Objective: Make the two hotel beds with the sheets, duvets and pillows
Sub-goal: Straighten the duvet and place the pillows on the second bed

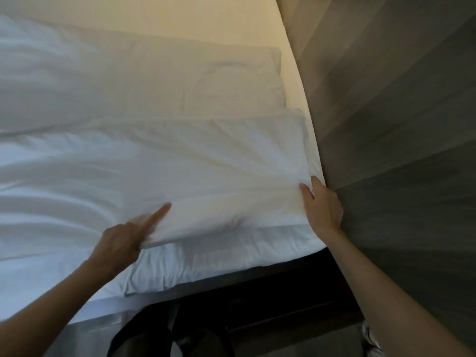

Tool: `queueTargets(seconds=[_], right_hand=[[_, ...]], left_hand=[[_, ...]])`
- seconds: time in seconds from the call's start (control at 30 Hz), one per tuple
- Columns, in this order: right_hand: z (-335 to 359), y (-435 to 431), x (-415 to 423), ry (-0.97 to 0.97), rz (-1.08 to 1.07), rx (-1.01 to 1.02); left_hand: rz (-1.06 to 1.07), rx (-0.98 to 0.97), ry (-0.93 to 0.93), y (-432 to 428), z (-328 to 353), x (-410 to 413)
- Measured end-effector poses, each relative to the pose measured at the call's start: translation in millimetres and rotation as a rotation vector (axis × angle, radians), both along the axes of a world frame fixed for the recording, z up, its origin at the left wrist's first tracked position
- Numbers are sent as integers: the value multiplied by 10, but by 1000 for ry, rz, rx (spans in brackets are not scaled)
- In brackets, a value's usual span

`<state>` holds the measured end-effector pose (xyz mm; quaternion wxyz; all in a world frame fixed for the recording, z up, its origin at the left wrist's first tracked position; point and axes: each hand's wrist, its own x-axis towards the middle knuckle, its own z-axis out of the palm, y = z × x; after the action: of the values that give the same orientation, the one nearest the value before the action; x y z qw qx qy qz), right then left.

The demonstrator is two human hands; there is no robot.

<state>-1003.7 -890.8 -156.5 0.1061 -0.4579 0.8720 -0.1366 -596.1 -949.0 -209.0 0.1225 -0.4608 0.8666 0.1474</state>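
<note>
At the head end of the bed [85, 304], close against the wooden wall panel [401, 104], a white pillow [206, 166] is being set in place on the sheet. It is being gripped at its near right corner by the right hand [322, 204], whose fingers are being closed around the fabric, with creases being drawn out from that pinch. The left hand [123, 240] is being held at the pillow's near left edge; the forefinger is being stretched out along the top of the case while the other fingers appear to be curled under the hem, though motion blur is keeping the exact hold from being read. A second pillow [203, 78] is lying beyond, just beside the first and nearer the far side, and a rumpled duvet [49, 81] is lying to the left. Judged step: the near pillow is being squared against the headboard side. For a good result, both corners should be pulled outward evenly so the case is being tensioned flat, the long edge being aligned parallel with the mattress edge, and the filling being pushed fully into the corners. Risk noted: the right corner is being crowded by the panel, so bunching there is likely.
</note>
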Motion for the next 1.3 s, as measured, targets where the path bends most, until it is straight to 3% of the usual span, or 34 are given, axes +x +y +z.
queueTargets(seconds=[0.1,0.17,0.27,0.37,0.43,0.5,0.57,0.7,0.77,0.8,0.87,1.0,1.2,1.3], right_hand=[[-278,-8,-71,-188,-169,280],[-393,-20,-56,-273,-183,428],[-522,21,-58,-471,-230,374],[-552,11,-52,-660,-414,256],[-493,-34,-32,-553,-342,126],[-388,-71,-36,-453,-194,-105],[-355,-74,-114,-412,-113,-205],[-616,-39,-180,-425,-233,-42],[-663,-123,-12,-316,-318,-3],[-635,-184,117,-226,-286,-41],[-556,-334,417,-87,-4,-147],[-643,-727,1002,-77,438,-67],[-1192,-1159,775,252,677,178],[-1291,-1154,139,291,572,279]], left_hand=[[-11,225,-231,132,-82,-149],[8,218,-352,148,-25,-337],[239,50,-126,51,117,-627],[192,-130,215,-114,89,-841],[152,-159,251,-226,35,-1017],[164,-78,179,-303,26,-1258],[159,-7,109,-330,-73,-1478],[155,119,-64,-260,-383,-1611],[195,93,-18,-226,-499,-1583],[198,29,42,-225,-515,-1570],[201,-102,137,-261,-526,-1541],[309,-169,212,-494,-558,-1432],[183,-242,47,-1030,-723,-1223],[177,-203,8,-1227,-707,-1300]])
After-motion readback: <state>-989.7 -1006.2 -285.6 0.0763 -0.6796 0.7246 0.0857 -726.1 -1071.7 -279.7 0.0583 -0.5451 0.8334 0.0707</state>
